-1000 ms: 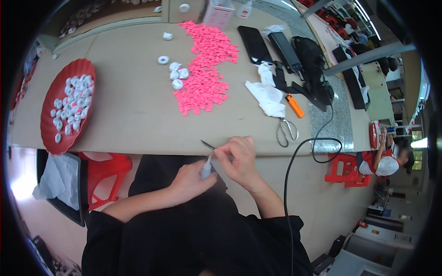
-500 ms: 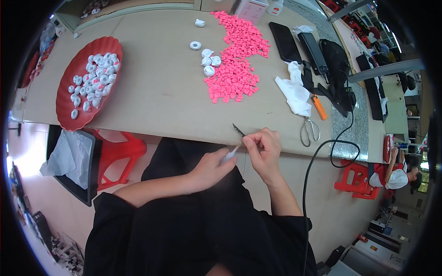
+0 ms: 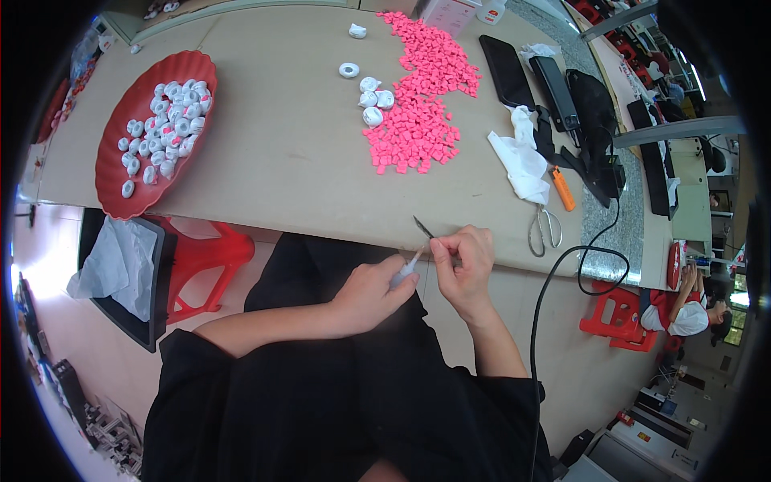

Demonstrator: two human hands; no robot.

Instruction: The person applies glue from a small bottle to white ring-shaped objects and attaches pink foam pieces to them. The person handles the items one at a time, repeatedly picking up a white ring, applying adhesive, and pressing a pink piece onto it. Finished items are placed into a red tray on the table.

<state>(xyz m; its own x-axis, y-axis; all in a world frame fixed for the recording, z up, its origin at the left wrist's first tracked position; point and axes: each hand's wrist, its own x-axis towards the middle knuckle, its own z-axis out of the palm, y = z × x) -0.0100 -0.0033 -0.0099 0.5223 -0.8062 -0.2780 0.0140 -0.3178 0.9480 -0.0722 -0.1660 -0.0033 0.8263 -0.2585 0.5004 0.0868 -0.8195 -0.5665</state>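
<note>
Close to the table's front edge, my left hand (image 3: 369,296) is wrapped round a small white bottle with a narrow tapered nozzle (image 3: 408,267), probably a glue bottle. Beside it, my right hand (image 3: 466,269) pinches a slim dark pointed tool (image 3: 422,226) that looks like tweezers; its tip points away over the tabletop. The nozzle stands near the right fingertips, and I cannot tell whether they touch. Beyond both hands lies a spread of small pink pieces (image 3: 414,145). Several round white pieces (image 3: 372,116) sit at its left edge.
At the left, a red scalloped tray (image 3: 116,177) holds many white pieces, some with pink on them. To the right lie crumpled white tissue (image 3: 520,165), an orange-handled tool (image 3: 563,189), scissors (image 3: 544,233), a black phone (image 3: 504,68) and a black cable (image 3: 554,277).
The view has shifted slightly, so the table's things appear a little to the right or higher. Both hands keep their grips, close together, with hardly any movement.
</note>
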